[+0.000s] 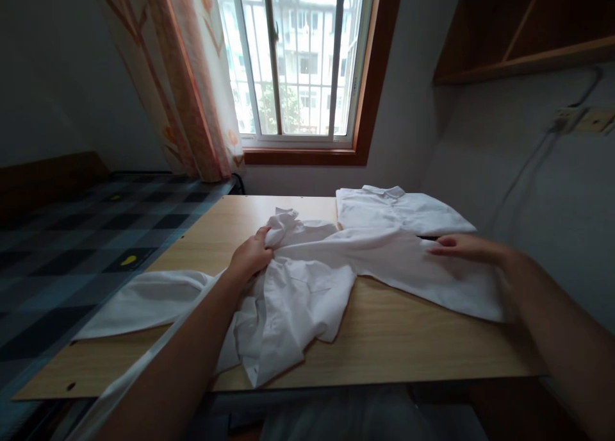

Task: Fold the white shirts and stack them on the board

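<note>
A crumpled white shirt [307, 287] lies spread on a light wooden board, one sleeve [398, 255] stretched out to the right and the other sleeve [154, 297] to the left. My left hand [252, 255] is closed on the bunched cloth near the shirt's collar. Over the right sleeve, my right hand [456, 245] rests with fingers stretched out along the fabric near its upper edge; whether a fingertip pinches any cloth is hard to see. Behind that sleeve lies a folded white shirt [403, 211] with its collar facing up.
The wooden board [408, 329] has small holes near its edges. At left is a bed with a checked dark cover [158, 223]. A curtain [177, 75] hangs beside the barred window [302, 63]. A wooden shelf [523, 63] and a socket with a cable [569, 117] are on the right wall.
</note>
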A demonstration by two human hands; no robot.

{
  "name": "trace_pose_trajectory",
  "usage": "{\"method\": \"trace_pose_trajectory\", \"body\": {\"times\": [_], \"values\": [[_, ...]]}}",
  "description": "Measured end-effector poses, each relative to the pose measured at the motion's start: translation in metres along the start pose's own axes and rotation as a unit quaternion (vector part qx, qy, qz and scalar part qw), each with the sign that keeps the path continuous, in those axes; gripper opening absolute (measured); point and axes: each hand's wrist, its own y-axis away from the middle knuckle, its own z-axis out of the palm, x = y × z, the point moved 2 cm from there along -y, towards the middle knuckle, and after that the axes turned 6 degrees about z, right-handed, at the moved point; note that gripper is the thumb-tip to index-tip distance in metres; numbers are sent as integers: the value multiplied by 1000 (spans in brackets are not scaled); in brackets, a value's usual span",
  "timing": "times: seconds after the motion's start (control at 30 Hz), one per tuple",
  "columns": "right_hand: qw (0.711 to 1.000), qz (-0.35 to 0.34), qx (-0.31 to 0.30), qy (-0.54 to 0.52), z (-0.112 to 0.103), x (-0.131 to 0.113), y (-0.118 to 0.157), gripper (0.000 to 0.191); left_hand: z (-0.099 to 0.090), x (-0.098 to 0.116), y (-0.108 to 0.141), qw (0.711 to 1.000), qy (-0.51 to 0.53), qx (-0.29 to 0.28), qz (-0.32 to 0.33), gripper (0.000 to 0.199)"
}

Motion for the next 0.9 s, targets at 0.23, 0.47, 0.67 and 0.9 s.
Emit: {"method": "trace_pose_trajectory", "body": {"times": [0.23,0.47,0.67,0.9], "values": [[988,88,-99,-78,-5,66,34,39,1,1,1,1000,6,-22,-8,75],[967,215,124,50,-62,83,51,34,1,9,3,999,-6,-44,-7,68],[868,232,311,311,-70,27,63,22,0,23,8,993,-54,-106,-4,80],[925,-40,228,302,19,-107,40,25,0,30,11,990,-75,-118,-3,80]]}}
